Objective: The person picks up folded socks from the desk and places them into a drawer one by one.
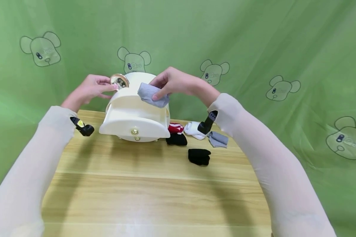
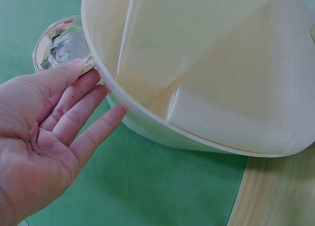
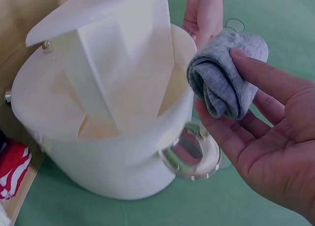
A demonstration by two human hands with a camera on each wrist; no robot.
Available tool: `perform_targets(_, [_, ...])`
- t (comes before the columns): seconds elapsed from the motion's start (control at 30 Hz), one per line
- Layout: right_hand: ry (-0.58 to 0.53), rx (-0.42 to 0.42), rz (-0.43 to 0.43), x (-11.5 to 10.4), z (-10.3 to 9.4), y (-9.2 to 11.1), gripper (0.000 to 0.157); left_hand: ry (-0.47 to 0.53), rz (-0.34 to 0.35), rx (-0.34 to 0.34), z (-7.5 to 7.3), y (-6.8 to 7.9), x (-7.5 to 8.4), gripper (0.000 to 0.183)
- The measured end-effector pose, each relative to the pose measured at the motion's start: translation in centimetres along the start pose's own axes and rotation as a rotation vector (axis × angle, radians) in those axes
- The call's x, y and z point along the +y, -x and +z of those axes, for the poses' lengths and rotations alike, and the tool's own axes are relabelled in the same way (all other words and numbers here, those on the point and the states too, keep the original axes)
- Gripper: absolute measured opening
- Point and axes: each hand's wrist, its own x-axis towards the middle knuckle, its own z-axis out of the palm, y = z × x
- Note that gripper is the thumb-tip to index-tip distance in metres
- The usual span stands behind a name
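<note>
A folded grey sock [image 3: 224, 76] is pinched between the thumb and fingers of my right hand [image 1: 178, 82]. That hand holds it above the pulled-out upper drawer [image 1: 134, 126] of a white rounded cabinet [image 2: 162, 132]. The drawer has a gold knob [image 1: 134, 131], and a divider [image 3: 93, 78] stands inside. On the left, my left hand [image 2: 54, 117] pinches the edge of a shiny gold-rimmed round ear [image 1: 119, 81] on the cabinet, with its lower fingers spread near the cabinet's side. A similar shiny round piece [image 3: 192, 152] shows in the right wrist view.
Right of the cabinet lie a red-and-white sock [image 1: 176, 128], a black sock [image 1: 177, 139], a white sock [image 1: 194, 130], another grey sock [image 1: 218, 139] and a second black sock [image 1: 199, 156]. They rest on a wooden table [image 1: 142, 197]. A green curtain [image 1: 178, 33] hangs behind.
</note>
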Motion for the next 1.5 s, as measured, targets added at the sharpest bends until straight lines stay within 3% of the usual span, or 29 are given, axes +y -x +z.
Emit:
perform_targets(0.23, [0.024, -0.050, -0.031, -1.1, 2.0, -1.7, 0.038, 0.000, 0.004, 0.002, 0.0, 0.0, 0.2, 0.036])
perform_targets(0.57, [0.125, -0.126, -0.067, -1.9, 4.7, -3.5, 0.041, 0.074, 0.038, 0.049, 0.2, 0.1, 0.0, 0.017])
perform_targets(1.07, [0.163, -0.169, -0.117, -2.0, 6.4, -5.3, 0.038, 0.054, 0.053, 0.073, 0.4, 0.7, -0.2, 0.045])
perform_targets(1.5, [0.234, -0.255, -0.122, -1.9, 7.2, -5.9, 0.034, 0.049, 0.030, 0.044, 0.7, 0.6, 0.3, 0.048])
